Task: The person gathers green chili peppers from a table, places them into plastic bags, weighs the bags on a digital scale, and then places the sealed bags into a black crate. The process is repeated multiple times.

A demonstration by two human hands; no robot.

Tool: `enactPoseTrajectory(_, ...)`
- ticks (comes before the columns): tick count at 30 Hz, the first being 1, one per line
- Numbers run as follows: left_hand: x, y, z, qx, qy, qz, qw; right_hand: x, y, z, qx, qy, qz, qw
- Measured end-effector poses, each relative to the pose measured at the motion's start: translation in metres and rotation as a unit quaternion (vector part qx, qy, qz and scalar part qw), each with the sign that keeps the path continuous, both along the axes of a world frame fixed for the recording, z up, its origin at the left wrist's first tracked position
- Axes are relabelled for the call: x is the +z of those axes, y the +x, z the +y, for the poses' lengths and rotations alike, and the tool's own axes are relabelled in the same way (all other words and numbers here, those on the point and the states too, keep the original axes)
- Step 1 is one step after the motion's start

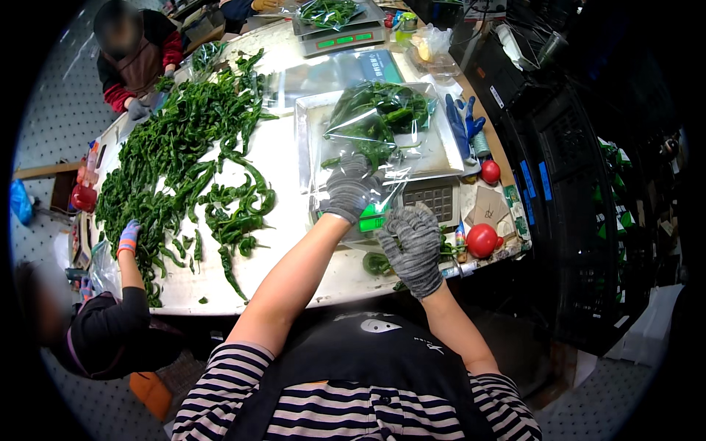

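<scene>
A clear plastic bag of green peppers lies on the white tray of a digital scale. My left hand, in a grey knit glove, reaches into the bag's mouth, its fingers against the peppers. Whether those fingers grip any is hidden. At the near edge of the bag, my right hand, gloved likewise, has its fingers curled on the plastic, in front of the scale's lit display. A few more green peppers lie beside it, near the table edge.
A large heap of green peppers covers the table's left side, where two co-workers' gloved hands work. Another scale stands at the back. Blue gloves, red tomato-shaped objects and stacked black crates are to the right.
</scene>
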State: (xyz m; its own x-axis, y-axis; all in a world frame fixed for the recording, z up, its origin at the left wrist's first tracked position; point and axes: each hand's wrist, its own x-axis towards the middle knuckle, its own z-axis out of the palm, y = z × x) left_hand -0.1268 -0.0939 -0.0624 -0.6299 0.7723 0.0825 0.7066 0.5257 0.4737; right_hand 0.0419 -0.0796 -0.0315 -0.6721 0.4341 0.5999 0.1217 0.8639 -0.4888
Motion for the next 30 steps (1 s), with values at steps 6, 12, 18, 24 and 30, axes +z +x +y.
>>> enactPoseTrajectory(6,0.023,-0.007,-0.045,-0.054,0.117,-0.111,0.985,-0.026,0.037,-0.008,0.013,-0.081,-0.028,0.996)
enactPoseTrajectory(12,0.009,0.012,-0.126,0.058,0.253,-0.37,0.892,-0.032,0.046,-0.015,0.092,-0.208,-0.055,0.972)
enactPoseTrajectory(18,0.02,0.037,-0.208,0.101,0.263,-0.29,0.915,-0.016,0.012,-0.032,0.4,-0.271,-0.237,0.843)
enactPoseTrajectory(24,-0.003,0.09,-0.341,0.373,0.417,-0.43,0.709,-0.016,-0.035,-0.077,0.468,-0.223,-0.286,0.806)
enactPoseTrajectory(30,-0.061,0.201,-0.477,0.737,0.444,-0.281,0.425,-0.021,-0.074,-0.109,0.544,-0.193,-0.324,0.75)
